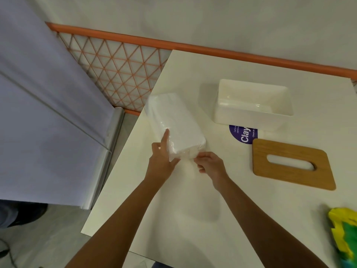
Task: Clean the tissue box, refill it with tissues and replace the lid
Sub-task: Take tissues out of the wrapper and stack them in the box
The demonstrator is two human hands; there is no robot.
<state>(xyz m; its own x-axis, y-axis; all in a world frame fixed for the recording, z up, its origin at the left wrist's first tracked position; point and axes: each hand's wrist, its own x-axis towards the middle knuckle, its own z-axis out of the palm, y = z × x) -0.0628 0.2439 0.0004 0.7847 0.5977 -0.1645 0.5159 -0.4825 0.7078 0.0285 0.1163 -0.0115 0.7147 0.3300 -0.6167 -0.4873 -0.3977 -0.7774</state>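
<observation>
A white pack of tissues (173, 122) in clear plastic wrap lies near the table's left edge. My left hand (161, 161) holds its near left side, index finger stretched along the wrap. My right hand (209, 163) pinches the loose wrap at the pack's near end. The white tissue box (253, 115) stands open and empty at the back of the table. Its wooden lid (293, 176), with an oval slot, lies flat to the right of my hands.
A purple round sticker (243, 135) shows on the white table (193, 219) between box and lid. A yellow-green duster (343, 235) lies at the right edge. An orange lattice fence (116, 74) and a pale blind are to the left, beyond the table's edge.
</observation>
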